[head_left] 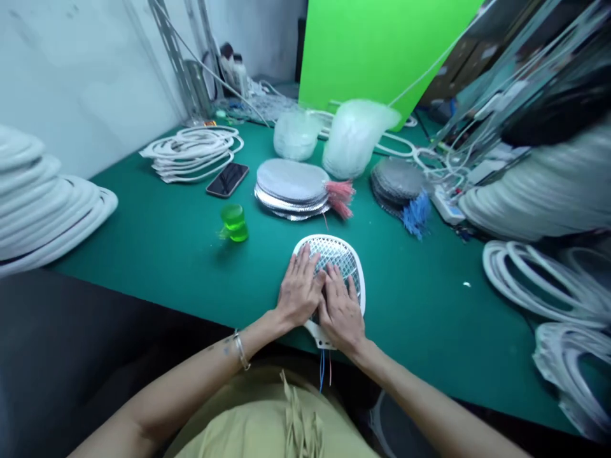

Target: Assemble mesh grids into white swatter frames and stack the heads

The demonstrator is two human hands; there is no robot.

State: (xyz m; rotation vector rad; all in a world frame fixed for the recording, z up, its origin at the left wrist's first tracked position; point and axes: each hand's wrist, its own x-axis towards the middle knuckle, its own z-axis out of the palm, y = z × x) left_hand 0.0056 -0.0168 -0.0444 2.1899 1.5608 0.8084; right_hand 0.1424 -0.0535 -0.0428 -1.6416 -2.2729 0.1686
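A white-framed mosquito racket head (361,280) with a silvery mesh lies at the front edge of the green table. Flat on its mesh rests my left hand (300,289), fingers stretched out toward the far rim. My right hand (341,312) also lies open on the mesh, the two thumbs close together. Blue and red wires (322,369) hang from the racket's neck past the table edge. Beyond it sits a stack of oval mesh sheets (292,181) with red wires. Another stack of darker mesh sheets (400,180) has blue wires.
A green tape-like roll (233,222) and a phone (228,180) lie to the left. White frames are piled at left (52,203), back left (193,152) and right (539,280). Two translucent stacks (351,140) stand at the back, near a power strip (447,207).
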